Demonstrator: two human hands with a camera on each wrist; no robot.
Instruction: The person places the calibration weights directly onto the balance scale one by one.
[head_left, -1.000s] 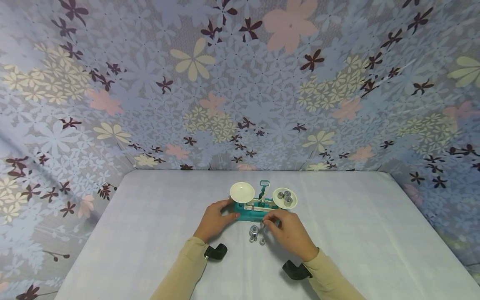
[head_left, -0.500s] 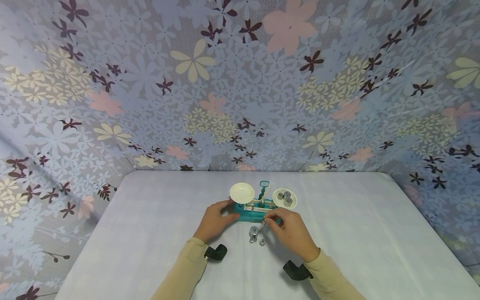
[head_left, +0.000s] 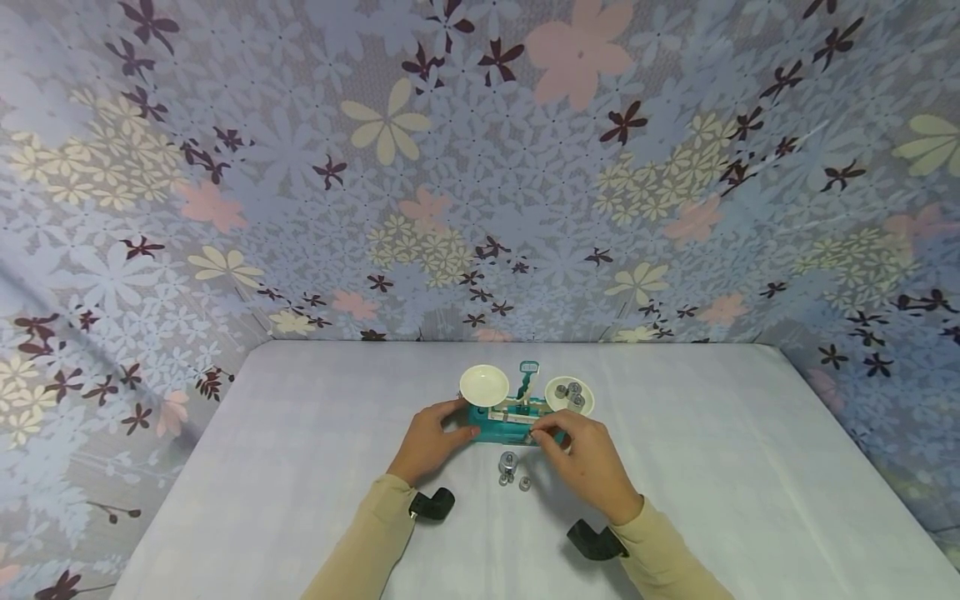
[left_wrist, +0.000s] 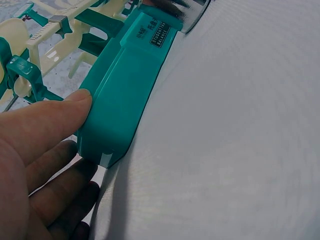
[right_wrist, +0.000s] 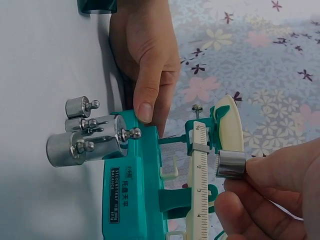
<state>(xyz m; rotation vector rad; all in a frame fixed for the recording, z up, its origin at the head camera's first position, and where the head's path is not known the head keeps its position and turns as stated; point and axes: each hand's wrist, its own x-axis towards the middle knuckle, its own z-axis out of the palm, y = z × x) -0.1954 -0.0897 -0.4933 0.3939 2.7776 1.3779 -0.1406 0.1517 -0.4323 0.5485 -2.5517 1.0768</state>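
A teal balance scale (head_left: 504,427) with two cream pans stands mid-table. Its left pan (head_left: 483,385) holds nothing; its right pan (head_left: 579,406) carries several metal weights. My left hand (head_left: 457,421) grips the left end of the base, with the thumb (left_wrist: 55,120) pressed against the teal base (left_wrist: 127,85). Just in front of the beam, my right hand (head_left: 536,435) pinches a small metal cylinder weight (right_wrist: 231,165), held over the numbered beam (right_wrist: 200,185). Three loose weights (head_left: 510,468) stand on the table before the scale, knobbed as the right wrist view shows (right_wrist: 90,135).
The white table (head_left: 300,467) meets flower-patterned walls (head_left: 390,208) at the back and both sides. Black wrist mounts (head_left: 433,505) sit by my sleeves. The scale's pointer post (head_left: 528,377) rises between the pans.
My right hand has lifted away from the loose weights and moved forward to the scale's beam with the small weight pinched. The left hand stays on the base.
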